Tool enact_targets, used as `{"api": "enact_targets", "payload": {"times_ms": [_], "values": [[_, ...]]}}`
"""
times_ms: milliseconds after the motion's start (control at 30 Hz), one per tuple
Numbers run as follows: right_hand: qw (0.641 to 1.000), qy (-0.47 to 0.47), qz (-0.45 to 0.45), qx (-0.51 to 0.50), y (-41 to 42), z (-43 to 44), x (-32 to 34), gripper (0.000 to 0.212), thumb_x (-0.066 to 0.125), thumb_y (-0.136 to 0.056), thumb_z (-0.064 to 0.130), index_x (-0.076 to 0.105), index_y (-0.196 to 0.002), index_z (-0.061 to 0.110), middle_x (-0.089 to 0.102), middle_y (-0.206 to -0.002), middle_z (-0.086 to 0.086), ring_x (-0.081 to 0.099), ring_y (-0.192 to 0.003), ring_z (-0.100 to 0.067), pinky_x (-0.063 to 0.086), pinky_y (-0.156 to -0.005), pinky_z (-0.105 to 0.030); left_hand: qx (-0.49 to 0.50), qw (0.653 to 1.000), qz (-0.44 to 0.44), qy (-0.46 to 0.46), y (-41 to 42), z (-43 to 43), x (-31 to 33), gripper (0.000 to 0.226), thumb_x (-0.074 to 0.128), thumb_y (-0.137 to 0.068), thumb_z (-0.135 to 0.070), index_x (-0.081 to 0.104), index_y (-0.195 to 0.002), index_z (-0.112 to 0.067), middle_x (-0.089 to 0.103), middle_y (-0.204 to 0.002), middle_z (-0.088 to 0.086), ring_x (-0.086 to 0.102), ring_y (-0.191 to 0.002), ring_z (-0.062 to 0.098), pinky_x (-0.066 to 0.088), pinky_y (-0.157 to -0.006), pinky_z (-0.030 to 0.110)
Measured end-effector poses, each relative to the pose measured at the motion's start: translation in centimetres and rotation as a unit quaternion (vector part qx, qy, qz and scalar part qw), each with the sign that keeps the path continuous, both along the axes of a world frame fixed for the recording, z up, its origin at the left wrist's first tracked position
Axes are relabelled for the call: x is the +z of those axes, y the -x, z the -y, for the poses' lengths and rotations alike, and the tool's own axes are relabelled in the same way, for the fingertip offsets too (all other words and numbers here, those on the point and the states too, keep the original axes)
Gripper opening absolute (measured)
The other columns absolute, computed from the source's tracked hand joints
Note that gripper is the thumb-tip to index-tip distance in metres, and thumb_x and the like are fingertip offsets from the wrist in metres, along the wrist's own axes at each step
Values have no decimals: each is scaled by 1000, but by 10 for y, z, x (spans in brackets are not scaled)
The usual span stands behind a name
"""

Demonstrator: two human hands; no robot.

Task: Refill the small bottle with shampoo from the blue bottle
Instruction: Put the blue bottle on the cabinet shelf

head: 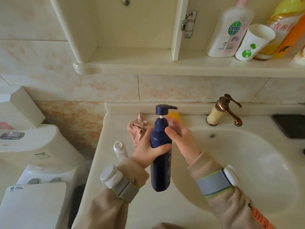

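Note:
A dark blue pump bottle [160,171] stands upright at the left rim of the sink, its pump head raised on a white stem. My left hand [148,152] is wrapped around its upper body. My right hand [181,138] grips the bottle's neck just under the pump collar. A small white bottle [120,148], its top open, stands on the counter left of my left hand, partly hidden by my sleeve.
A pink cloth [137,129] and a yellow item [174,116] lie behind the bottle. The bronze faucet [226,111] stands at the back of the basin [247,162]. The shelf [165,65] above holds bottles and a white cup [252,43]. A toilet [33,162] is at left.

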State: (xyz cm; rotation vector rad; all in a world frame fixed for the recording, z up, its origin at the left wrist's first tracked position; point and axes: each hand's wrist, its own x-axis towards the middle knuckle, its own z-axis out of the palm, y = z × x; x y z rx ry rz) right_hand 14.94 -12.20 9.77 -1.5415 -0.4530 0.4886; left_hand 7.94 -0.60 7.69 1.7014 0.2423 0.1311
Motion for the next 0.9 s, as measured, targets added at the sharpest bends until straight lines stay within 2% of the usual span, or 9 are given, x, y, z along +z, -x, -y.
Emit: {"api": "enact_targets", "payload": {"times_ms": [100,200,267,333,367,467,567,800,900], "values": [[999,-19,-15,25,-7,3,0,44,65,-82,9,48,-123,6,58,-123,-9,57,-107,-9,47,-82,-10,30,999,16,22,-10,-13,16,72,69,-53,-50,52,-112,-13,62,-105,3,59,-101,1,48,-93,23],[998,-12,-4,65,-11,1,5,66,74,-65,25,45,-124,15,58,-121,2,60,-102,0,48,-81,-12,34,999,14,2,-22,-22,35,64,71,-53,-61,55,-107,-30,63,-111,9,58,-110,26,41,-101,51],[996,23,18,79,-14,-3,8,80,76,-56,31,41,-127,21,56,-122,8,61,-102,0,48,-81,-14,44,998,36,13,-30,-27,49,48,73,-62,-41,53,-103,-27,64,-99,5,65,-94,13,52,-89,36],[994,70,44,77,-16,-7,13,83,79,-58,26,38,-129,26,56,-122,11,59,-107,-7,49,-84,-18,43,997,61,35,-39,-31,64,41,72,-67,-18,49,-101,-16,60,-87,3,65,-70,-3,52,-64,14],[991,87,60,76,-18,-11,17,81,81,-60,24,38,-129,27,57,-119,13,59,-107,-9,50,-85,-20,39,997,71,22,-43,-33,74,44,73,-63,-22,49,-99,-18,60,-85,1,63,-66,-5,50,-59,10],[985,121,106,68,-22,-25,34,69,82,-65,24,42,-121,25,59,-105,15,60,-100,-10,49,-83,-25,34,995,93,-8,-52,-41,98,54,68,-47,-45,49,-95,-29,61,-88,-3,64,-75,-1,51,-66,15],[980,125,150,42,-32,-42,58,64,83,-63,28,42,-113,24,60,-98,14,61,-94,-10,48,-76,-22,62,991,115,-20,-60,-52,117,57,66,-46,-49,51,-97,-29,63,-92,-2,62,-86,11,52,-76,24],[970,67,231,42,-60,-95,120,63,83,-62,26,41,-110,28,58,-93,19,60,-87,-1,46,-69,-14,123,970,187,-90,-63,-86,171,50,72,-70,-32,47,-112,-23,62,-98,-9,61,-86,-4,52,-78,15],[966,43,248,56,-73,-120,143,65,82,-62,24,41,-113,28,62,-96,14,61,-88,-2,47,-70,-15,165,959,200,-117,-64,-101,186,43,70,-77,-23,45,-112,-23,62,-99,-8,61,-94,5,51,-86,26]]}}
